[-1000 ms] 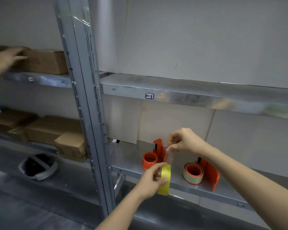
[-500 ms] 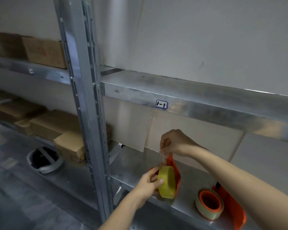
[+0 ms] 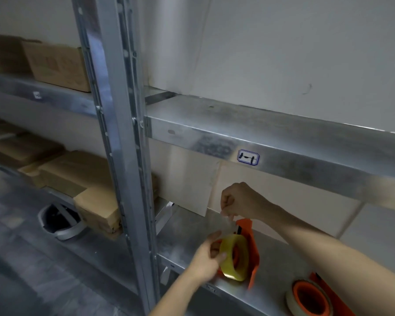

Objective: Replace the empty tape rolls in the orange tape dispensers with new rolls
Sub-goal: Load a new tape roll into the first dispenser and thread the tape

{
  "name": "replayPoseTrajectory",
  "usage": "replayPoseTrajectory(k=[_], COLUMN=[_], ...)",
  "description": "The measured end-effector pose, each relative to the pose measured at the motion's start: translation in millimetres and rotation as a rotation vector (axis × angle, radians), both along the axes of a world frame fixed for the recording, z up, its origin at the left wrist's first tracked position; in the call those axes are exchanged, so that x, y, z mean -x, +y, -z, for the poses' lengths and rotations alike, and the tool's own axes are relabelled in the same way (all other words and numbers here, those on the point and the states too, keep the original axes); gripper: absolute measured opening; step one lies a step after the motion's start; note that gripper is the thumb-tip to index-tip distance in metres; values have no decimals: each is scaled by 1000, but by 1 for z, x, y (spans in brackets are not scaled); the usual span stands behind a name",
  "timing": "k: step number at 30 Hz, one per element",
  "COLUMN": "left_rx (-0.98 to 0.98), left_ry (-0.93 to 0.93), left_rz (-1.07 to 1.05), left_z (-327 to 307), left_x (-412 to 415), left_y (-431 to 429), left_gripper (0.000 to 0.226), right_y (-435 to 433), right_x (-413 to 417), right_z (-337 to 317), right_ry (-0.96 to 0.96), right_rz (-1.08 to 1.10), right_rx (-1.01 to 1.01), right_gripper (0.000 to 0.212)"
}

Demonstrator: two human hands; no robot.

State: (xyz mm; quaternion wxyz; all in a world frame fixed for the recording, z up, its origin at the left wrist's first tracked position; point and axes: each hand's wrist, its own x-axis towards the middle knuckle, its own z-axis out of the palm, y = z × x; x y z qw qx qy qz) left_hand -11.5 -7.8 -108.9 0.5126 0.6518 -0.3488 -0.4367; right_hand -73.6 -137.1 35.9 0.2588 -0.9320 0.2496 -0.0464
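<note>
Gripping a yellow tape roll (image 3: 234, 256) at its left rim, left hand (image 3: 206, 258) with thumb and fingertips closed on the roll's edge; roll standing on edge against an orange tape dispenser (image 3: 252, 249), on the lower metal shelf (image 3: 187, 238) just right of the upright post (image 3: 121, 137); whether seated on the dispenser's hub, impossible to tell. Pinched above it, right hand (image 3: 240, 201), fingers curled tight on the free end of a clear tape strip (image 3: 226, 222) drawn up and leftward from the roll; strip taut between hand and roll. Sitting further right on the same shelf, near the bottom edge of the head view, a second orange dispenser (image 3: 328, 290) carrying a pale roll on orange core (image 3: 310, 297), well apart from both hands. Running overhead, an upper metal shelf (image 3: 283, 135) with a small blue-bordered label (image 3: 248, 157) on its front lip; behind, beige panels (image 3: 187, 179) against the wall. Stacked left of the post, cardboard boxes (image 3: 82, 179) on a lower level and another box (image 3: 57, 65) on a higher shelf; lying on the grey floor below, a dark round bin (image 3: 59, 222), partly hidden by one box.
</note>
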Motion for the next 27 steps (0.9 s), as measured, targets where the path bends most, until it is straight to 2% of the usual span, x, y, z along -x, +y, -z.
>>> replayPoseTrajectory(k=[5,10,14,19,21,24,27], left_rx=[-66,-62,-71,-194,-257,-253,-249], left_ry=[-113,-109,-178,-324,-280,-219,-188], left_rz=[30,105,198,157,169,178,134], left_z=[-3,-3,7,14,13,14,15], left_x=[-10,-17,-28,-29,-25,-24,-24], left_y=[-1,-3,-5,-14,-16,-19,-19], left_gripper=[50,53,84,122,109,69,68], right_y=[0,-7,-15,-18,-18,-18,-18], right_x=[-15,-19,-15,-14,-16,-16,-15], right_z=[8,8,7,11,12,12,11], right_ry=[-2,4,-2,-24,-22,-23,-20], right_rz=[-18,-12,-13,-14,-15,-19,-25], right_rx=[-24,-66,-84,-104,-126,-153,-164], right_gripper=[23,17,8,9,8,8,9])
